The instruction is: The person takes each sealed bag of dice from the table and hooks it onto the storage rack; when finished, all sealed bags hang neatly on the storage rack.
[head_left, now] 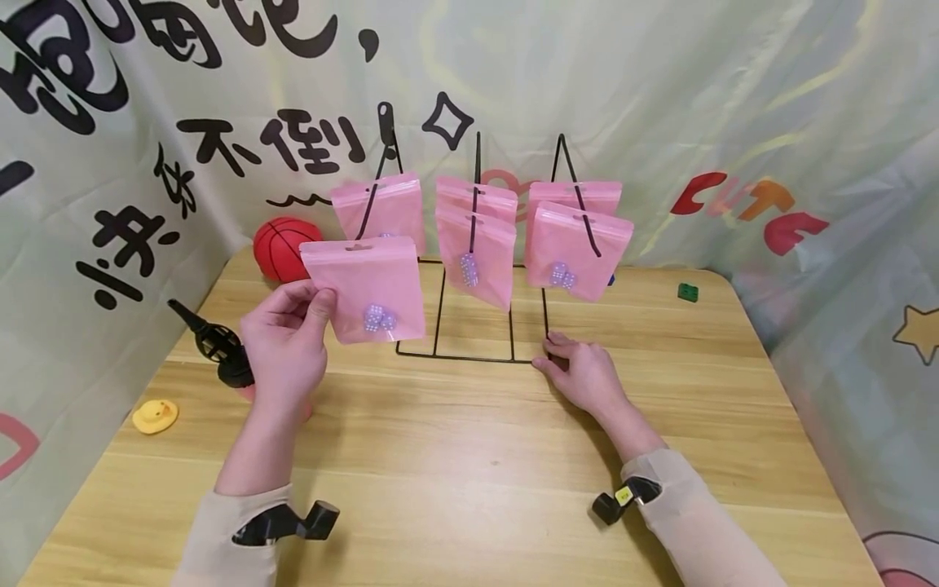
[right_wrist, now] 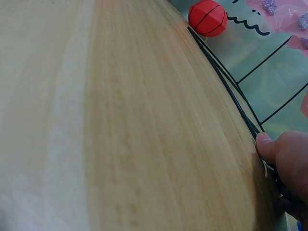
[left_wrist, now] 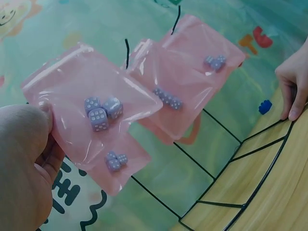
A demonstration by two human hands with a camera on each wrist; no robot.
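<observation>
My left hand (head_left: pixel 286 338) pinches the left edge of a pink zip bag (head_left: pixel 359 285) between thumb and fingers. Purple dice (left_wrist: pixel 98 115) show through its front. The bag's slotted top lies close to the tip of the left hook on a black wire rack (head_left: pixel 469 359); whether it touches the hook I cannot tell. Behind it another pink bag (head_left: pixel 396 204) hangs on that hook. More bags with dice hang from the middle hook (head_left: pixel 474 220) and the right hook (head_left: pixel 587 220). At the rack's front right corner, my right hand (head_left: pixel 583 375) grips the base wire, thumb (right_wrist: pixel 267 144) on the front.
A red ball (head_left: pixel 282 249) sits at the back left. Nearer are a black-topped object (head_left: pixel 220 346), partly behind the left forearm, and a yellow duck (head_left: pixel 156 416). A green block (head_left: pixel 687 292) lies at the back right. Printed cloth (head_left: pixel 697 98) hangs behind the wooden table (head_left: pixel 469 489).
</observation>
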